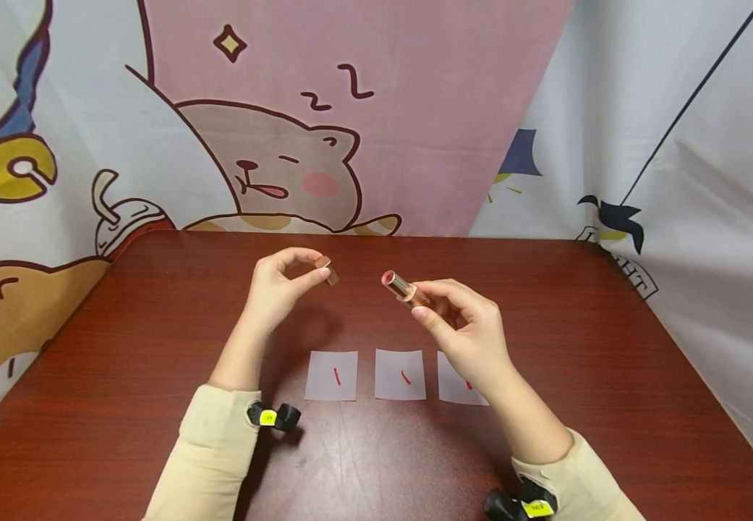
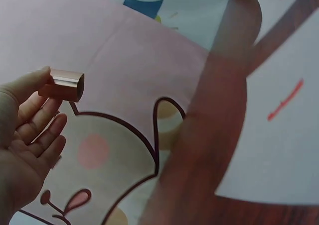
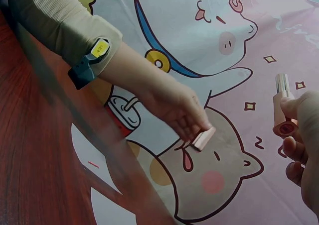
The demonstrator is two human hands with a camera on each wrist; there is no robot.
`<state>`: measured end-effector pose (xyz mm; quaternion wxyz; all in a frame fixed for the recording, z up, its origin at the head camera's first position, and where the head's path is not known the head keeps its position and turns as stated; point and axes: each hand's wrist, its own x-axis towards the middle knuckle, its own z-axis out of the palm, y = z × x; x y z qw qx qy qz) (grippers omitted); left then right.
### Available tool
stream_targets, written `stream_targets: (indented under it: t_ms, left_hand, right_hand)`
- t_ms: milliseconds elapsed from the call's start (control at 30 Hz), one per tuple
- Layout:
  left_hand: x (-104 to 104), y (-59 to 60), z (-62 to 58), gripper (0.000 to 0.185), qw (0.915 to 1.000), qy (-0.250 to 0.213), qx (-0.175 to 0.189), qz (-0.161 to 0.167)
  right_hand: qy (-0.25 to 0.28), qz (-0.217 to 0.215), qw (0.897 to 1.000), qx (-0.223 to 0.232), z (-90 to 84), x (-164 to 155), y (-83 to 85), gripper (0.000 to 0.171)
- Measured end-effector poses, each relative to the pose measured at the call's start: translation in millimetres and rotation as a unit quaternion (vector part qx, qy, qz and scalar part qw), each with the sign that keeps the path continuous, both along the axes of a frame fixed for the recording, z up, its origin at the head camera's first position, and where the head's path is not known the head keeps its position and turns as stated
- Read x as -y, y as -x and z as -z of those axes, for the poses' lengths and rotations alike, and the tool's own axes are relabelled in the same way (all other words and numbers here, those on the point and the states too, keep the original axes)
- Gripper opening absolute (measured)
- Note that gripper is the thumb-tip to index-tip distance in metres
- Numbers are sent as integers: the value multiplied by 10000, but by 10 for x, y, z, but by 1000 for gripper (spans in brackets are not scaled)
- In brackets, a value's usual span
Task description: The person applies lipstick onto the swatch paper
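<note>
Lipstick (image 1: pixel 401 287), pinched in right hand (image 1: pixel 470 334) at frame centre, may smear if cap (image 1: pixel 326 269), pinched by left hand (image 1: pixel 276 289), meets it off-axis.

Three paper slips lie in a row on the table (image 1: pixel 122 376), near the person's edge: the left slip (image 1: pixel 331 375), the middle slip (image 1: pixel 400 375) just beside it, and the right slip (image 1: pixel 457 387) (partly under the right wrist). Above and behind the row, both hands hang clear of the tabletop. The left hand (image 1: pixel 276 289) pinches the cap (image 1: pixel 326 269); to its right, a little apart, the right hand (image 1: pixel 470 329) grips the lipstick tube (image 1: pixel 403 288), its open end pointing towards the cap. A curtain (image 1: pixel 363 116) hangs behind the table.
</note>
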<state>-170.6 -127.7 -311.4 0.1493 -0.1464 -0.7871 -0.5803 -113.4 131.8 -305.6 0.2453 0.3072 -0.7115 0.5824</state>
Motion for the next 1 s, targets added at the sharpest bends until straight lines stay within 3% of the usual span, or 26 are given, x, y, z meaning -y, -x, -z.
stream_targets:
  t_ms: [67, 367, 1000]
  left_hand:
    - [-32, -51, -74, 21, 9999, -82, -85, 31]
    - [-48, 22, -14, 21, 9965, -711, -411, 123]
    - [-182, -211, -284, 18, 9841, -1636, -675, 172]
  right_hand:
    - [-15, 21, 10000, -7, 0, 0, 0, 28]
    - [-79, 92, 9999, -31, 2, -1, -3, 29]
    - [-69, 24, 9999, -87, 30, 11, 10, 30]
